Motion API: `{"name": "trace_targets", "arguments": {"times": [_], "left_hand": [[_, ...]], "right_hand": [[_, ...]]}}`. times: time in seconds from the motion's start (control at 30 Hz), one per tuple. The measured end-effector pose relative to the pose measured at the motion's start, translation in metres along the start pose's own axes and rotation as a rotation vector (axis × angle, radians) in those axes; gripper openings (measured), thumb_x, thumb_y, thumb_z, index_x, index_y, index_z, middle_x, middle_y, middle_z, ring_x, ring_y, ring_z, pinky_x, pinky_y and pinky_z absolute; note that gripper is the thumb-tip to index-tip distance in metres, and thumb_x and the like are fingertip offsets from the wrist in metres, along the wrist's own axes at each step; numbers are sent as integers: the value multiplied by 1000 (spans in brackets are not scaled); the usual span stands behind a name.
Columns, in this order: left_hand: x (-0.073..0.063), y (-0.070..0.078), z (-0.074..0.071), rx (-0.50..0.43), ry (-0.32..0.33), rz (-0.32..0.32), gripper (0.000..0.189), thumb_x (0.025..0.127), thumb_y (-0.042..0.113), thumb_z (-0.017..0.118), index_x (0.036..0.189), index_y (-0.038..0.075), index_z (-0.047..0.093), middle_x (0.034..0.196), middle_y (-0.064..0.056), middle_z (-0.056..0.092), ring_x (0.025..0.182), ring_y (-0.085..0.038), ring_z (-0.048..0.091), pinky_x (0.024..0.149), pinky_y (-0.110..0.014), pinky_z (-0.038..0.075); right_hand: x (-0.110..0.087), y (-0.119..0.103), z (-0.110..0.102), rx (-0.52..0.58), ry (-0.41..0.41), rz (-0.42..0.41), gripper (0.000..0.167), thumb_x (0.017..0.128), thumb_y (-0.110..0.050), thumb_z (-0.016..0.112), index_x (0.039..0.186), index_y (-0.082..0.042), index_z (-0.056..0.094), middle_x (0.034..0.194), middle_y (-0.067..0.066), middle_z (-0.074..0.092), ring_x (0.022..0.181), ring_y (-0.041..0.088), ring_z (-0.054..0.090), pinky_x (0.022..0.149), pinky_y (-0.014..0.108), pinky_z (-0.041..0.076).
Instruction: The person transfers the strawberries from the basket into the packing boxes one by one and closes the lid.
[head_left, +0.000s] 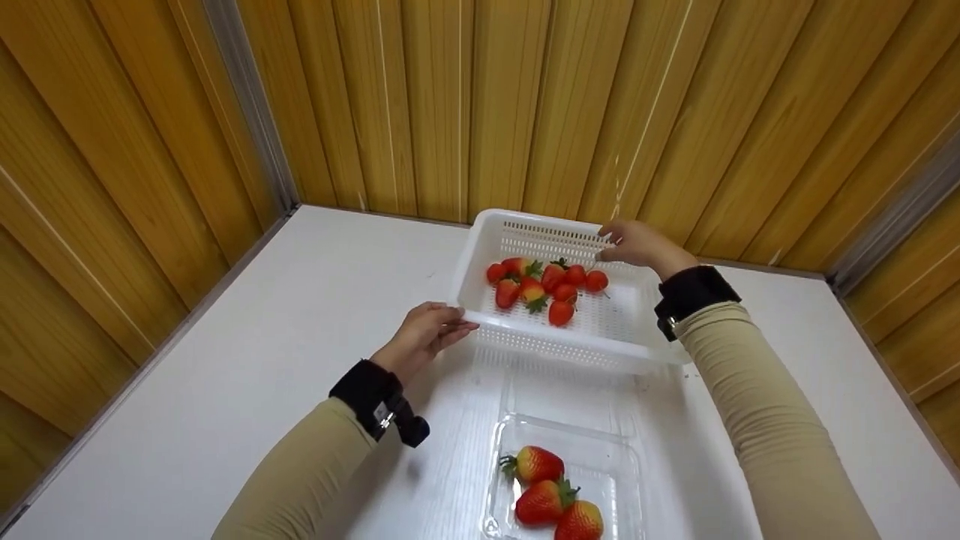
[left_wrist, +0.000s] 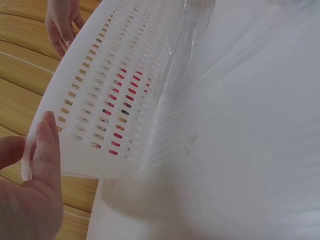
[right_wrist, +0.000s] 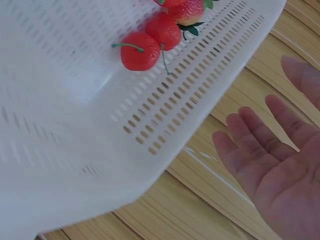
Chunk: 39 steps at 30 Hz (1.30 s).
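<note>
A white perforated plastic basket (head_left: 555, 334) holds several strawberries (head_left: 507, 293) and several cherries (head_left: 597, 281), some with thin green stems in the right wrist view. My left hand (head_left: 429, 336) pinches the basket's rim at its near left corner; the left wrist view shows thumb and fingers on either side of the rim. Over the far rim, toward the right, is my right hand (head_left: 637, 246). In the right wrist view that hand (right_wrist: 275, 160) has spread, relaxed fingers just outside the rim, holding nothing.
Nearer to me, a clear plastic container (head_left: 626, 465) with three large strawberries (head_left: 541, 502) lies on the white table (head_left: 315, 300). Wood-patterned walls (head_left: 420, 112) rise at the back and sides, the back one close behind the basket.
</note>
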<state>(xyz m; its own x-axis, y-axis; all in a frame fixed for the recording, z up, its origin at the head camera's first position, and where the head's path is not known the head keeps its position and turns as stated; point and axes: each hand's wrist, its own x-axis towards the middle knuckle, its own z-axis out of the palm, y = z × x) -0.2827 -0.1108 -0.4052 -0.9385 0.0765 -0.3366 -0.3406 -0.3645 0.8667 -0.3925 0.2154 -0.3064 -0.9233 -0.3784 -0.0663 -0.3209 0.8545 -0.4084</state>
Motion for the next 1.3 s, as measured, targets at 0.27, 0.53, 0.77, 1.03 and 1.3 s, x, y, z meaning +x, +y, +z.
{"name": "trace_targets", "arguments": {"times": [0.27, 0.53, 0.77, 1.03, 1.3], "left_hand": [[-6, -4, -2, -17, 12, 24, 13, 100, -5, 53, 102, 3, 43, 79, -8, 64, 66, -12, 71, 65, -16, 62], [-9, -7, -3, -17, 19, 17, 13, 100, -4, 53, 102, 3, 42, 81, -8, 63, 68, -12, 71, 67, -16, 62], [-9, -9, -1, 1, 8, 22, 13, 100, -4, 53, 105, 2, 43, 83, -9, 63, 70, -12, 71, 69, -17, 63], [-7, -15, 0, 9, 6, 9, 14, 99, -5, 55, 106, 1, 43, 80, -9, 63, 68, -13, 71, 69, -18, 63], [-7, -10, -1, -5, 17, 31, 14, 99, -6, 53, 104, 2, 42, 81, -8, 63, 68, -12, 71, 67, -17, 62]], "right_hand": [[7, 4, 21, -80, -129, 91, 52, 95, -16, 63, 137, 12, 53, 138, 38, 54, 132, 52, 52, 115, 59, 45], [11, 10, 38, -95, -230, 185, 56, 94, -13, 65, 143, 7, 49, 144, 34, 52, 132, 49, 53, 113, 57, 48], [11, 22, 44, -81, -286, 259, 63, 94, -14, 65, 151, -1, 43, 155, 29, 43, 137, 48, 49, 113, 60, 47], [11, 26, 53, -124, -273, 287, 58, 93, -14, 64, 147, 0, 48, 150, 28, 49, 137, 45, 47, 119, 59, 41], [16, 24, 62, -166, -237, 245, 50, 90, -9, 64, 137, 7, 55, 121, 25, 66, 107, 34, 59, 106, 51, 51]]}}
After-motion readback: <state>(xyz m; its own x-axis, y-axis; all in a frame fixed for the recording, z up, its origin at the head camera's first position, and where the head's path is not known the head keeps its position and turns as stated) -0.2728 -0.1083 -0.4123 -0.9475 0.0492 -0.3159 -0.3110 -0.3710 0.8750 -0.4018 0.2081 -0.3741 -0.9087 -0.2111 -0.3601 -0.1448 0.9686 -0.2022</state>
